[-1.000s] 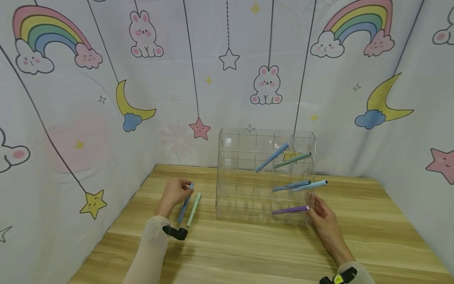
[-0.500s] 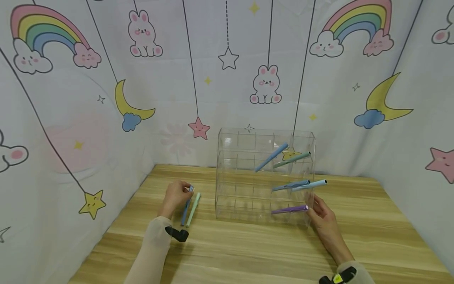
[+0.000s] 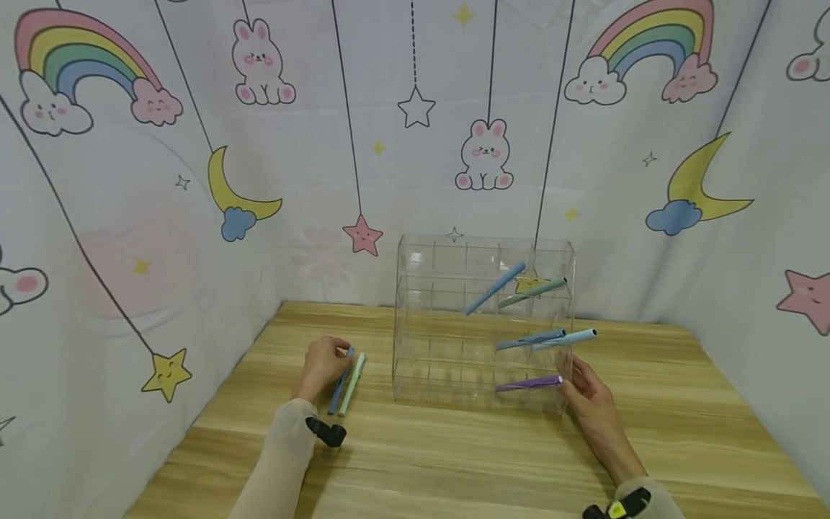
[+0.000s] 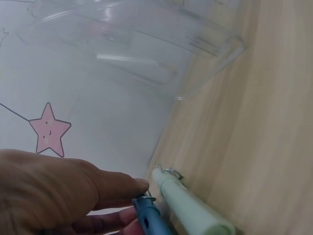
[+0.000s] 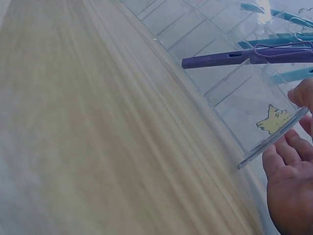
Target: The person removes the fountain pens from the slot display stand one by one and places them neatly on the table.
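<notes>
My left hand (image 3: 324, 366) pinches the far end of a blue pen (image 3: 339, 393) between thumb and fingers, left of the rack. The pen slants along the tabletop beside a pale green pen (image 3: 353, 386). In the left wrist view, the thumb tip lies at the end of the blue pen (image 4: 151, 218). My right hand (image 3: 591, 400) grips the right side wall of a clear acrylic rack (image 3: 428, 360), thumb on one face and fingers on the other. A purple pen (image 3: 528, 384) pokes out of the rack's lowest row near that thumb.
Higher in the rack sit a blue pen (image 3: 496, 288), a dark green pen (image 3: 534, 292), a second blue pen (image 3: 532, 339) and a light blue pen (image 3: 565, 339), sticking out frontward. A printed curtain (image 3: 311, 166) surrounds the wooden table (image 3: 447, 461) at the back and sides.
My left hand has shifted slightly toward the front, and the blue pen has come down and closer alongside the pale green one. The right hand keeps its hold on the rack.
</notes>
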`<control>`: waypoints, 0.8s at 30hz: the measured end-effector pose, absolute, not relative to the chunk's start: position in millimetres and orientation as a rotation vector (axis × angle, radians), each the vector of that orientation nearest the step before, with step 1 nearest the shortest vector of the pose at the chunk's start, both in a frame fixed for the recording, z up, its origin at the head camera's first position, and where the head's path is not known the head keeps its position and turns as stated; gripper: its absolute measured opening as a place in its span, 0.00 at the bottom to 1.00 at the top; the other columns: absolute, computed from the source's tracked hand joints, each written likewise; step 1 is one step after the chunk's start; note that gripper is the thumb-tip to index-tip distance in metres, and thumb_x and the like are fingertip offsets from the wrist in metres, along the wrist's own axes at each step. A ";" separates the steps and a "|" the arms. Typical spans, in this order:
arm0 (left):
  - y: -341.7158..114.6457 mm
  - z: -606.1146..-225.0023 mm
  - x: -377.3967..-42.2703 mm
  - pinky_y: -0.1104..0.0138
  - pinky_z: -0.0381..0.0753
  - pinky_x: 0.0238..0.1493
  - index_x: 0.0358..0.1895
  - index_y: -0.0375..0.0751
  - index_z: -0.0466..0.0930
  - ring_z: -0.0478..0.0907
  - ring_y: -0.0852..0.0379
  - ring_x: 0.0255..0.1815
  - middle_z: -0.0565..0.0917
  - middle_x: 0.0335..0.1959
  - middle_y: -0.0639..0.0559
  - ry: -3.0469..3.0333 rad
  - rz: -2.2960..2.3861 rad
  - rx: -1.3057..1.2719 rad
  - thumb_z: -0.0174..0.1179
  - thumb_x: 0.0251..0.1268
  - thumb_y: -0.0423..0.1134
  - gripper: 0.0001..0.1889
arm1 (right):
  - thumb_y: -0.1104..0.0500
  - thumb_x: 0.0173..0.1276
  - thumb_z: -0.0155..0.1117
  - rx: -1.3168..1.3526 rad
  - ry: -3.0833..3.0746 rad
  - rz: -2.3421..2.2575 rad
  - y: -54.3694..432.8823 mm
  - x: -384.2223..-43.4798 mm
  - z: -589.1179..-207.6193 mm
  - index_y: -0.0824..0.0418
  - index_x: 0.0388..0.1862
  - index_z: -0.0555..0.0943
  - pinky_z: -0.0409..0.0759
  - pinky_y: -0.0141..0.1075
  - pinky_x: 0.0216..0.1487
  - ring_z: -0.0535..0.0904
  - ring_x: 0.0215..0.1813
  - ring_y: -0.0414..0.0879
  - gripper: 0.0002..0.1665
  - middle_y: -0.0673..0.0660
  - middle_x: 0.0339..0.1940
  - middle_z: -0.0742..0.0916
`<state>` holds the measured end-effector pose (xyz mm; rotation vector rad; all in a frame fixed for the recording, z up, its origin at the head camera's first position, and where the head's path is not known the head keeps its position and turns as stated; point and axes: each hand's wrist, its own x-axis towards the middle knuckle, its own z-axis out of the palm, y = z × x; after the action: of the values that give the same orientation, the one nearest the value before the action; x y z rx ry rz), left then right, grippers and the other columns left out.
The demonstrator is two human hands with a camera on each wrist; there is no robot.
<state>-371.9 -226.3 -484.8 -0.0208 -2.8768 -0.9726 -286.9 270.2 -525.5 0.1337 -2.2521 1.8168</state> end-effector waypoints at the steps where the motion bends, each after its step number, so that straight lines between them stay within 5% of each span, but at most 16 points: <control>1: -225.8 -485.3 -372.0 0.58 0.88 0.40 0.58 0.29 0.87 0.88 0.45 0.41 0.92 0.44 0.36 -2.880 -0.974 -0.015 0.67 0.69 0.35 0.18 | 0.59 0.85 0.59 0.135 -2.251 1.814 270.0 -286.9 -525.4 0.65 0.86 0.63 0.79 0.16 0.57 0.76 0.61 0.16 0.36 0.48 0.69 0.81; 6: -223.9 -487.8 -372.1 0.57 0.88 0.40 0.58 0.28 0.87 0.88 0.46 0.42 0.92 0.45 0.35 -2.886 -0.974 0.002 0.68 0.71 0.36 0.18 | 0.59 0.85 0.60 0.133 -2.250 1.824 269.5 -287.3 -525.5 0.64 0.86 0.62 0.79 0.16 0.58 0.77 0.61 0.16 0.36 0.48 0.71 0.81; 13: -223.0 -489.7 -370.3 0.57 0.87 0.39 0.58 0.28 0.87 0.87 0.47 0.39 0.92 0.44 0.36 -2.872 -0.965 0.014 0.67 0.72 0.36 0.18 | 0.60 0.86 0.57 0.138 -2.266 1.819 269.3 -287.6 -524.4 0.65 0.87 0.61 0.77 0.14 0.57 0.75 0.60 0.13 0.36 0.76 0.79 0.72; 24: -221.6 -489.7 -369.4 0.59 0.87 0.35 0.61 0.28 0.86 0.89 0.48 0.37 0.92 0.47 0.34 -2.889 -0.980 0.033 0.65 0.73 0.36 0.19 | 0.60 0.86 0.57 0.110 -2.280 1.826 269.4 -286.7 -523.6 0.65 0.87 0.59 0.77 0.14 0.56 0.74 0.59 0.13 0.37 0.76 0.80 0.72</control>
<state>-369.4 -221.6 -489.7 0.0329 -2.8888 -0.9798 -286.7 269.4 -523.6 0.1101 -2.2802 1.8264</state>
